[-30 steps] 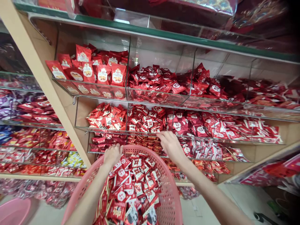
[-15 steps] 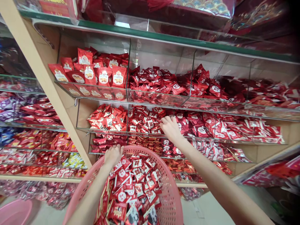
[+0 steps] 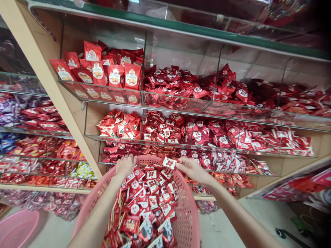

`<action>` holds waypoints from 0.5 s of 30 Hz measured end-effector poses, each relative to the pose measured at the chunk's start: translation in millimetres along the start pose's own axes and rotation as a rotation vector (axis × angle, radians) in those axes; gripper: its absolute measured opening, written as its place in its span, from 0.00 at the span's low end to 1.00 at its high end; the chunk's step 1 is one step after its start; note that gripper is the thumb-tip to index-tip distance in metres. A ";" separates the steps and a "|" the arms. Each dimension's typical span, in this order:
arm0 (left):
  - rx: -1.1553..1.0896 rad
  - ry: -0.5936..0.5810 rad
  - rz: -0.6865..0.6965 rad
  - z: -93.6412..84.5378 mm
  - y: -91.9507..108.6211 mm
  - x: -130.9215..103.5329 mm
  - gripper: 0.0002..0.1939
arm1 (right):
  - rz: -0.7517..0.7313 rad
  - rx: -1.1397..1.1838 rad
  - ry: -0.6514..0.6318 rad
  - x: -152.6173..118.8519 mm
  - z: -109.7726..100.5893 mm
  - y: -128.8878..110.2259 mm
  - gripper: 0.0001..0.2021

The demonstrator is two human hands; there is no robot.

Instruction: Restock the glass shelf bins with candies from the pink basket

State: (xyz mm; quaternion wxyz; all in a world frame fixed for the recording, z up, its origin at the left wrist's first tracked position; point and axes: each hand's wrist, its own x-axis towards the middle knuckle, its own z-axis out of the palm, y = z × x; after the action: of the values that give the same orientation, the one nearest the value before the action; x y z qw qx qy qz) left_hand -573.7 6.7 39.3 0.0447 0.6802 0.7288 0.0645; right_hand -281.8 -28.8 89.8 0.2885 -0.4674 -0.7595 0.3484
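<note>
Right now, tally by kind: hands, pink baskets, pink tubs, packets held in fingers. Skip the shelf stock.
Hands: 2, left hand and right hand
Pink basket: 1, full of red packets, left hand gripping its rim
Pink tub: 1, on the floor at lower left
Packet in fingers: 1, pinched by the right hand over the basket
Total: 5

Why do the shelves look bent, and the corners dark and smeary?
Head view: a wide lens bows the clear shelf bins and tilts the wooden upright; the top right corner falls to black; edge packets blur, while the left hand, the right hand, its red packet and the pink basket stay sharp; daylight glares off the clear panels.
</note>
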 end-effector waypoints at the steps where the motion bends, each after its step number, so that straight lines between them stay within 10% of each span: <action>1: 0.003 0.002 0.001 0.4 0.0 0.0 0.24 | 0.043 0.059 -0.034 -3.9 5.9 8.7 0.15; 15: -0.002 0.007 -0.002 2.1 -0.2 0.2 0.24 | 0.211 0.199 -0.175 -10.5 26.9 34.5 0.16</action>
State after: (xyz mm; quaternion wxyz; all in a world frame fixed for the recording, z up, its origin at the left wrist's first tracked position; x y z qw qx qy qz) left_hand -573.6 7.0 37.3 0.0430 0.6791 0.7297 0.0677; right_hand -280.7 -34.3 45.2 0.2280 -0.4813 -0.6903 0.4898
